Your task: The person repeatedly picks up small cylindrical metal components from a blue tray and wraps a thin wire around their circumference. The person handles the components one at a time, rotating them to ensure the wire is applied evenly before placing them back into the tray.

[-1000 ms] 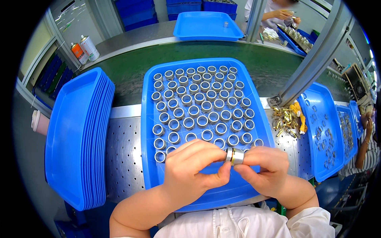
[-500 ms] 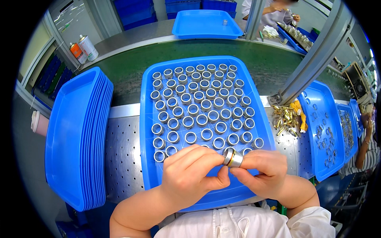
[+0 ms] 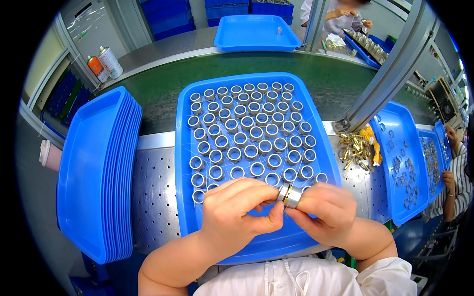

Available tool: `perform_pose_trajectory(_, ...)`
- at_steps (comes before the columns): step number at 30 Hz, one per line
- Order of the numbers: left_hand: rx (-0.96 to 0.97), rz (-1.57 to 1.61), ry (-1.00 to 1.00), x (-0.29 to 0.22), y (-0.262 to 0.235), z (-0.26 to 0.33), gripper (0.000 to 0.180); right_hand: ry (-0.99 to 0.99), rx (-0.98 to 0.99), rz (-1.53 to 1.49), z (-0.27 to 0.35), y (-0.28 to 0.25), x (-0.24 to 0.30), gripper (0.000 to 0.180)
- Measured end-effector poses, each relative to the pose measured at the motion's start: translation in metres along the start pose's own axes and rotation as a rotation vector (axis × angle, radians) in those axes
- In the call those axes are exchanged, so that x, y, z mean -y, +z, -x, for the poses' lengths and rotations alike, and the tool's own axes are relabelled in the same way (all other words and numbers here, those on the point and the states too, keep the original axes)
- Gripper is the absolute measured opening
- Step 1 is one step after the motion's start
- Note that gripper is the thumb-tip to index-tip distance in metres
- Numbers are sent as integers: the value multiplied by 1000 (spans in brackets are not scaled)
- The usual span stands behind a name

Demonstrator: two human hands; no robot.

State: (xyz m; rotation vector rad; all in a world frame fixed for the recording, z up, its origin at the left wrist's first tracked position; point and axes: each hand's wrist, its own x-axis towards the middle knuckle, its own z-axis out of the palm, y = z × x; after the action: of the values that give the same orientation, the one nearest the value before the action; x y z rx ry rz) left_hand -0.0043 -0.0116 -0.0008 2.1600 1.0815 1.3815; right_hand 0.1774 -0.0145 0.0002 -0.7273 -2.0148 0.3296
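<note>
Over the near edge of a blue tray (image 3: 180, 148), a short silver metal sleeve (image 3: 293, 197) sits between my two hands. My right hand (image 3: 327, 211) grips its right end with thumb and fingers closed. At the sleeve's left end, the thumb and index finger of my left hand (image 3: 237, 209) pinch it. A narrow groove with a yellowish line shows near that left end; whether a separate ring sits there I cannot tell. Many similar metal sleeves (image 3: 251, 151) stand on end in loose rows in the tray, the nearest partly hidden behind my hands.
A stack of blue trays (image 3: 89, 172) stands at left. Brass-coloured parts (image 3: 356, 149) lie at right beside a metal post (image 3: 390, 64) and a blue tray of rings (image 3: 400, 163). Behind runs a green belt (image 3: 163, 98). Co-workers' hands show at the upper right and far right.
My left fingers have shifted slightly around the sleeve's left end, and the sleeve has turned a little. At far right, a co-worker's arms have moved.
</note>
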Motion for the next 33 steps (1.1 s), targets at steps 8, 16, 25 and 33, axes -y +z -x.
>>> perform_pose_trajectory(8, 24, -5, 13, -1, -1, 1, 17, -99, 12, 59, 3, 1, -1, 22)
perform_pose_trajectory(16, 18, 46, -9, 0, 0, -1, 18, -118, 1, 81, 2, 1, -1, 23)
perform_pose_trajectory(25, 35, 84, -49, -2, -3, -2, 18, -157, 19, 82, 1, 0, -5, 24)
perform_pose_trajectory(33, -83, -40, 175, 0, 1, -3, 18, 340, 12, -385, 6, 3, -1, 21)
